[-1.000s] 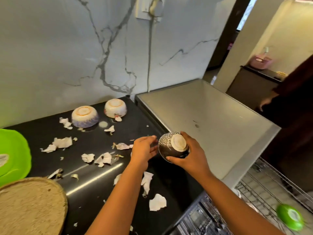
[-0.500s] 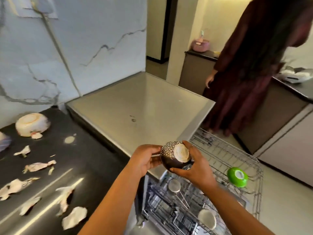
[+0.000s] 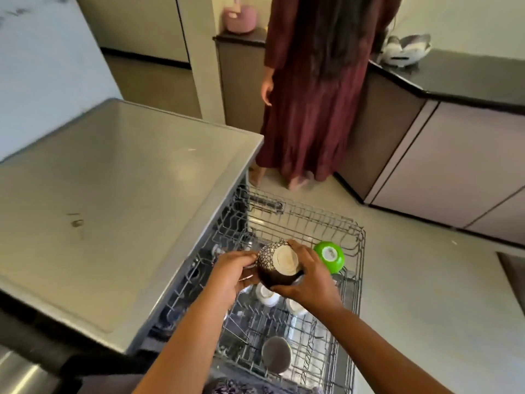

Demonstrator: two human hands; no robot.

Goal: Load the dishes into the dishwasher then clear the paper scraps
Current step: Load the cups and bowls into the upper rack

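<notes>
A dark patterned bowl [image 3: 274, 261] with a pale foot ring is upside down above the pulled-out dishwasher rack [image 3: 359, 251]. My right hand [image 3: 308, 275] grips it from the right and below. My left hand [image 3: 231, 270] holds its left side with curled fingers. A green bowl [image 3: 331, 255] lies upside down in the rack just right of my hands. Two small white cups [image 3: 267, 295] sit in the rack beneath the dark bowl. A steel cup [image 3: 277, 355] sits nearer to me.
The grey dishwasher top [image 3: 108, 200] spreads out to the left. A person in a maroon dress [image 3: 312, 95] stands beyond the rack, back turned, beside a dark counter [image 3: 454, 78]. Pale floor [image 3: 426, 294] lies to the right of the rack.
The view has swung right, away from the black counter with paper scraps. Both hands have carried the dark bowl from above the dishwasher's edge to over the rack.
</notes>
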